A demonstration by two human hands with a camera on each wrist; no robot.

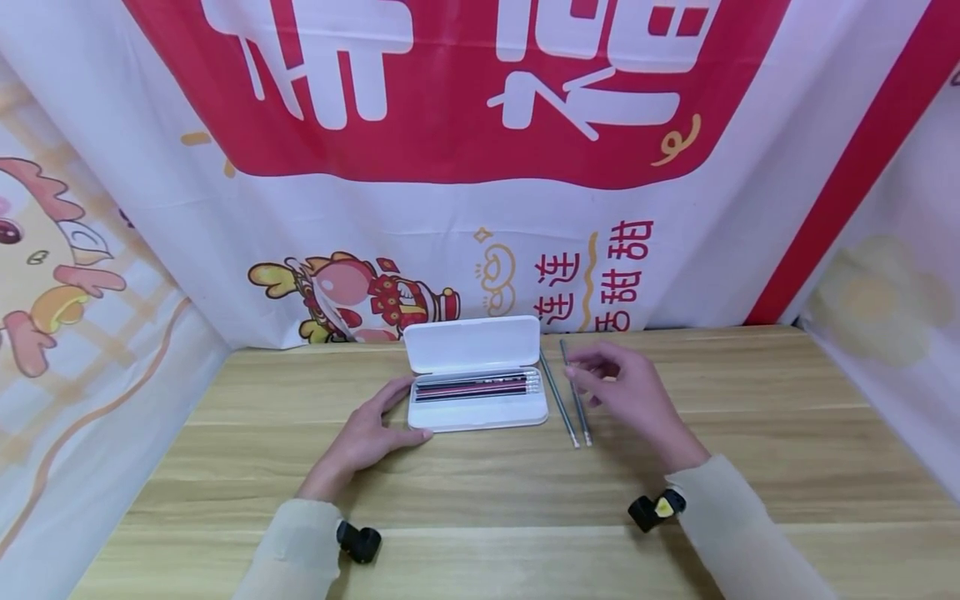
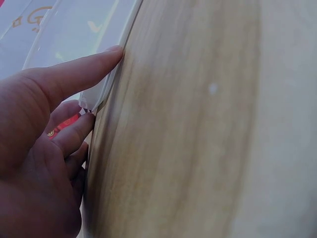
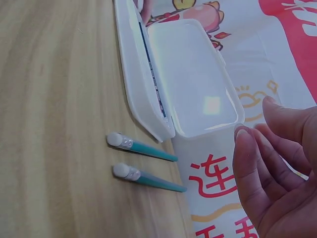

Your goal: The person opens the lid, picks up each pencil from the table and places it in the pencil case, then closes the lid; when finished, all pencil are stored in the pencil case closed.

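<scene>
A white pencil case (image 1: 480,412) lies open on the table, its lid (image 1: 474,344) raised at the back. Several dark and pink pencils (image 1: 472,387) lie inside, eraser ends to the right. My left hand (image 1: 367,433) holds the case's left end, thumb at the front corner and fingers around the side and back. To the right of the case, two teal pencils (image 3: 143,148) with white erasers lie side by side, erasers toward me. Over the right-hand pencil (image 1: 577,404) hovers my right hand (image 1: 618,387), its thumb and fingertips apart with nothing between them.
The wooden table (image 1: 465,492) ends at a hanging cloth (image 1: 420,217) printed with red and white figures, right behind the case. Patterned cloth (image 1: 60,333) also hangs at the left and right sides. Small black cameras (image 1: 358,542) sit on both wrists.
</scene>
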